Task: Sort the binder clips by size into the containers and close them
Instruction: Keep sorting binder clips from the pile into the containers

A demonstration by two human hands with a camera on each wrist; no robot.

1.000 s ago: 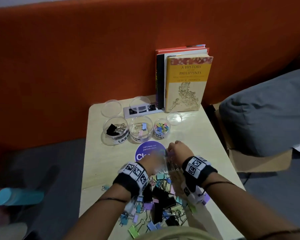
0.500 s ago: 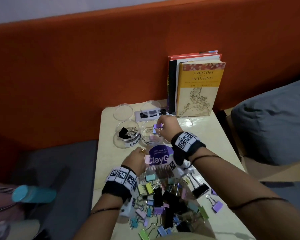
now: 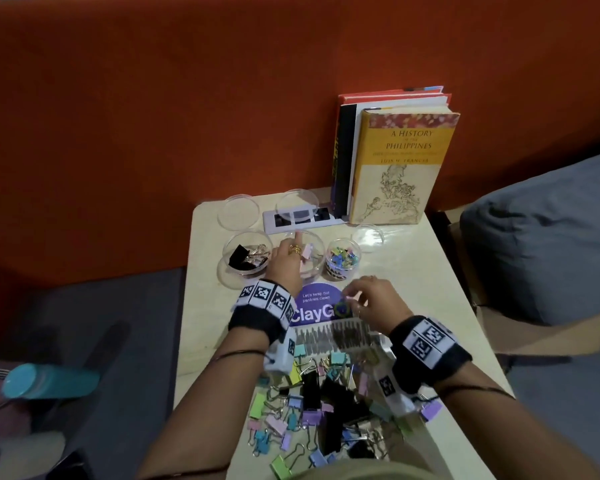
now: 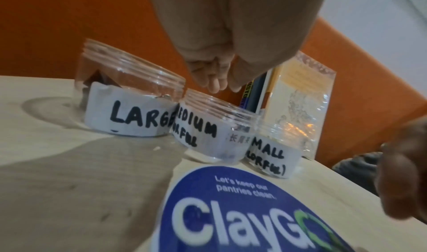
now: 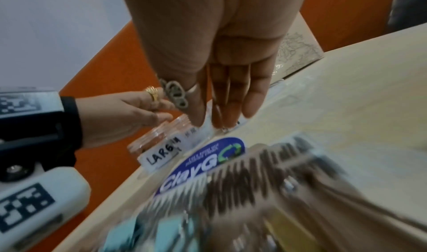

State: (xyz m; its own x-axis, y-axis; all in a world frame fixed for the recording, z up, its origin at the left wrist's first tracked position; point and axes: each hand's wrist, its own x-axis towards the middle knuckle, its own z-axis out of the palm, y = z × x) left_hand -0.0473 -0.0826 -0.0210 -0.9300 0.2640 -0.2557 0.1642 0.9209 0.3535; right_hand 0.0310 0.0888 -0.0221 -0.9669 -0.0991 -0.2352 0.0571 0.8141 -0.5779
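A: We log the nearest first: the pile of binder clips at the near edge of the counter, black and pastel mixed, with a clear packet lying at its far side.

B: Our right hand hovers just beyond the packet. In the right wrist view its fingers hang straight, close together, holding nothing we can see; in the head view its fingertips look bent over the blue round sticker.

A: Our left hand reaches farther, over the medium jar, middle of three. A pink clip sits beside its fingers. Whether it is pinched or already loose in the jar, we cannot tell; the left wrist view shows only curled fingers above the rim.

B: The relation that matters: the pile lies near, toward us, the jars far, in a left-to-right row. Large jar left, small jar right. We judge the right hand nearer the pile for the next pick.

A: All three jars stand open. Their lids lie beyond them, near the books.

B: Surface: pale wood counter. Room: orange wall behind, grey cushion far right, teal bottle low on the left.
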